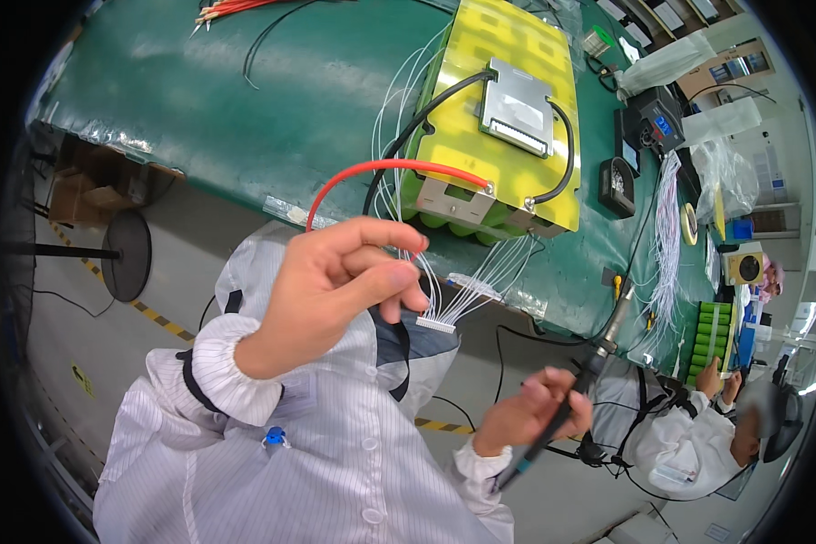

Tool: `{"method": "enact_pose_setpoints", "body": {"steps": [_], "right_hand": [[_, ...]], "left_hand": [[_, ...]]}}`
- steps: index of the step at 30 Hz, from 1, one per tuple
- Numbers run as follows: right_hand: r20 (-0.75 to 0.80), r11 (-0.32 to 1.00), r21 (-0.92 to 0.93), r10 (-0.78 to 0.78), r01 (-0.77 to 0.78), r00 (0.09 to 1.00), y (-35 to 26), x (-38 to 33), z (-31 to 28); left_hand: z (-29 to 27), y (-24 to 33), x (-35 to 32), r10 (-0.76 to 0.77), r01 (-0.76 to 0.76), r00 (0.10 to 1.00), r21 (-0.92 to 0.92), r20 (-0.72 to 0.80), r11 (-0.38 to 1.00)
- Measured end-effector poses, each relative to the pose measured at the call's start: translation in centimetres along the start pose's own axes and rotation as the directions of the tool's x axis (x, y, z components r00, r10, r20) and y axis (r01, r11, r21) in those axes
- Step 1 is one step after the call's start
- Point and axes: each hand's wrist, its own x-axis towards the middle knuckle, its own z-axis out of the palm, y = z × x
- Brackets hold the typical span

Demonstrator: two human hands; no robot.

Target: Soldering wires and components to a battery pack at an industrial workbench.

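Note:
My left hand (pixel 335 281) is raised at the table's near edge, its fingers curled toward the thumb; what lies between them, if anything, is hidden. A thick red cable (pixel 399 165) arcs from the battery pack and passes behind this hand. Just right of the fingertips, a white multi-pin connector (pixel 436 324) hangs on thin white wires (pixel 490 272). The pack (pixel 462 54) is green and yellow, with a silver circuit module (pixel 517 109) and black cables on top. Lower right, my right hand (pixel 539 408) grips a soldering iron (pixel 594 367) by its black handle, metal end pointing up toward the table.
A soldering station (pixel 657 118), a black tray (pixel 617 188) and a bundle of white wires (pixel 667 227) lie along the right of the green table (pixel 199 100). A co-worker (pixel 689 444) sits at the right near green cells (pixel 712 335). A round black stand base (pixel 127 256) is at left.

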Motion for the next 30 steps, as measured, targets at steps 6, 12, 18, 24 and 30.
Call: {"method": "enact_pose_setpoints", "body": {"steps": [6, 12, 18, 24, 30], "right_hand": [[-0.067, 0.959, 0.241, -0.138, 0.15, 0.988, -3.3, 4.9, 0.8], [0.255, 0.889, 0.435, -0.274, 0.143, 0.927, -3.9, 7.2, 2.9], [0.382, 0.887, 0.454, -0.283, 0.088, 0.88, -3.3, 8.0, 3.8], [0.45, 0.877, 0.476, -0.3, 0.059, 0.841, -3.0, 8.4, 4.6], [0.461, 0.871, 0.489, -0.303, 0.046, 0.834, -2.7, 8.5, 4.9]], "left_hand": [[1.4, -2.5, 1.0, -0.156, 0.151, 0.988, -0.245, -0.002, 0.958], [2.2, -2.7, 1.9, -0.205, 0.151, 0.974, -0.403, -0.094, 0.903], [1.3, -2.4, 2.2, -0.229, 0.204, 0.973, -0.346, -0.033, 0.916], [0.6, -2.0, 2.5, -0.21, 0.204, 0.978, -0.263, 0.006, 0.943], [0.2, -1.5, 3.0, -0.239, 0.237, 0.971, -0.217, 0.017, 0.947]]}}
